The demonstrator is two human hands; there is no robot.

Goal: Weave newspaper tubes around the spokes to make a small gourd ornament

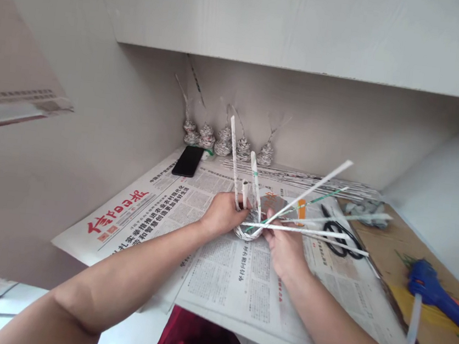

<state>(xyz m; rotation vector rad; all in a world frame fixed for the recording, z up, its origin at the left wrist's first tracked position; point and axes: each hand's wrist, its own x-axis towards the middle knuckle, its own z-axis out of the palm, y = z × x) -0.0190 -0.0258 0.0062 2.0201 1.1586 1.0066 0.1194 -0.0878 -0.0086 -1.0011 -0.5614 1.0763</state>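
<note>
Between my hands is a small round piece woven from rolled newspaper strips (248, 234), its loose paper tubes (314, 188) sticking up and out to the right. My left hand (224, 214) grips the left side of its rim, next to the upright tubes. On the right side, my right hand (284, 248) is closed at the rim where several tubes cross, fingers partly hidden behind them. A green-marked thin strip (313, 202) runs among the tubes. The piece is held just over the newspaper sheets (217, 281).
Several finished woven gourd shapes (223, 141) stand along the back wall. A black phone (188, 161) lies in front of them. Loose paper tubes (295, 178) are stacked behind my hands. Black scissors (340, 239) and a blue glue gun (439, 295) on cardboard (387, 246) lie to the right.
</note>
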